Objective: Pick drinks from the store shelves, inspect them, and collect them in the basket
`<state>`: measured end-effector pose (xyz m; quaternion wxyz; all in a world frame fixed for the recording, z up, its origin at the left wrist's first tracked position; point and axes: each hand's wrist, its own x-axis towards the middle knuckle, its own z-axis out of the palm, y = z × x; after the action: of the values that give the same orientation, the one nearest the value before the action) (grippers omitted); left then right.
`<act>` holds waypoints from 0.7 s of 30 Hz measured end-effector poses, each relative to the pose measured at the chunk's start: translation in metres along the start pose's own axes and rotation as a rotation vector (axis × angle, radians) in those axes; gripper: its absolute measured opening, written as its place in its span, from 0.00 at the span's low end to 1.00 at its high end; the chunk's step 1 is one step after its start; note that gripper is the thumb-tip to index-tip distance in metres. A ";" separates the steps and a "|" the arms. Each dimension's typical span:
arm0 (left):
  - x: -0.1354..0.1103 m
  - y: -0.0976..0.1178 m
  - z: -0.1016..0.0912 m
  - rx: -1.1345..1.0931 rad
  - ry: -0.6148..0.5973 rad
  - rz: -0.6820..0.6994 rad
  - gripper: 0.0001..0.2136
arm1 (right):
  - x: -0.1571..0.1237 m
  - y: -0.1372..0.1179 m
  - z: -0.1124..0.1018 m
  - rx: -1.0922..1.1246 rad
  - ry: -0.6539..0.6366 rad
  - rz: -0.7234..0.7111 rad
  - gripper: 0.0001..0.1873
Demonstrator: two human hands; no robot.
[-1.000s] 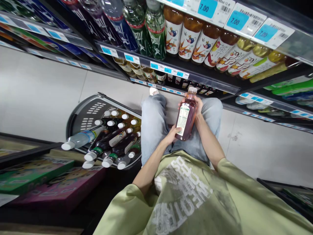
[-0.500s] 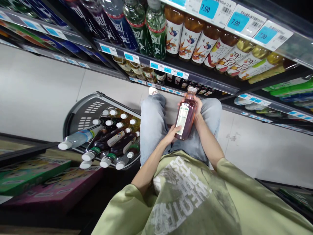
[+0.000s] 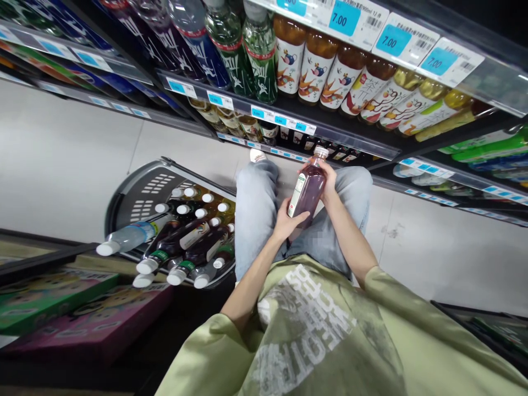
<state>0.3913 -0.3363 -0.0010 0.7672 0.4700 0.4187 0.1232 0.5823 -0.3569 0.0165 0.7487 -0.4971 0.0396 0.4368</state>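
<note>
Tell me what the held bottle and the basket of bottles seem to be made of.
The bottle: likely clear glossy plastic; dark red contents show through, with a pale cap and a paper-like label. The basket: probably moulded grey plastic, matte, with slotted walls.

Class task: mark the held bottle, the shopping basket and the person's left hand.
held bottle [image 3: 310, 192]: head view, dark body beside the label.
shopping basket [image 3: 150, 190]: head view, slotted grey wall.
left hand [image 3: 287, 223]: head view, middle of the hand.
</note>
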 end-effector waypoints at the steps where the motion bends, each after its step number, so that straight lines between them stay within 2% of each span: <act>1: 0.000 -0.001 0.000 0.021 -0.002 0.002 0.40 | 0.001 0.001 0.001 -0.017 0.018 -0.007 0.18; 3: -0.001 -0.004 0.002 0.061 -0.010 -0.010 0.43 | 0.003 0.003 0.003 -0.055 0.018 -0.014 0.17; 9: -0.002 -0.003 0.003 0.086 0.040 -0.052 0.34 | 0.005 0.008 0.002 -0.079 -0.116 0.032 0.19; 13: -0.004 0.001 0.001 -0.031 -0.030 -0.095 0.31 | 0.002 0.002 0.002 -0.030 -0.173 0.090 0.18; 15: -0.005 0.000 0.001 -0.161 -0.073 -0.154 0.31 | -0.002 -0.001 0.002 0.007 -0.196 0.140 0.18; 18: -0.006 -0.008 -0.001 -0.349 -0.122 -0.314 0.28 | -0.007 -0.003 0.003 0.033 -0.214 0.215 0.20; 21: -0.006 -0.015 -0.003 -0.448 -0.157 -0.456 0.24 | -0.011 -0.004 0.003 0.025 -0.208 0.241 0.22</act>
<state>0.3829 -0.3460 -0.0112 0.8892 0.1917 0.4154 0.0008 0.5769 -0.3622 0.0266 0.6970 -0.4316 0.0267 0.5720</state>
